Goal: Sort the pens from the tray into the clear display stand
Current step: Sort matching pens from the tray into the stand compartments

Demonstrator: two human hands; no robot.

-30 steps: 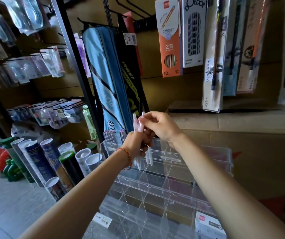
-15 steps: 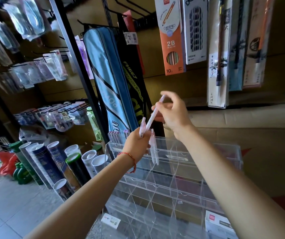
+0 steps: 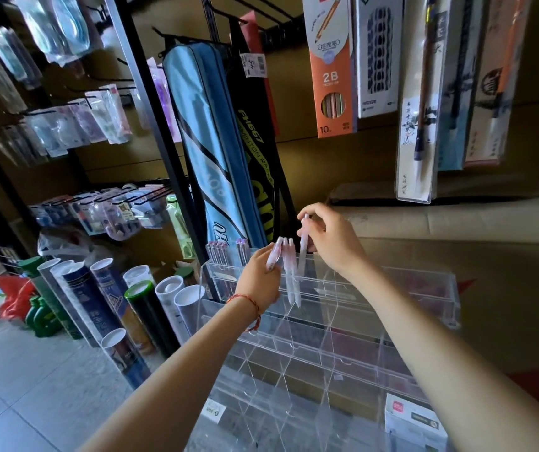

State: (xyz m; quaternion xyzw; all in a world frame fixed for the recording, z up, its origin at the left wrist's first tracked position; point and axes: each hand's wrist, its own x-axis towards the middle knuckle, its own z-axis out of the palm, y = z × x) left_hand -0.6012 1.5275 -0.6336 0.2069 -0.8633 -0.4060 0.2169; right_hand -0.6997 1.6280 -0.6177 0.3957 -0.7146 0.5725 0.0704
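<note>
Mid-frame: right hand (image 3: 333, 246) pinches one pale pink plastic pen (image 3: 303, 252) over clear acrylic compartment stand (image 3: 359, 324); left hand (image 3: 256, 282) grips spare pens (image 3: 274, 256). Next, likely: lower it straight in.

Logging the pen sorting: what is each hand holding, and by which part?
The left hand grips a bunch of pens by their upper parts; the right hand pinches a single pen near its top.
</note>
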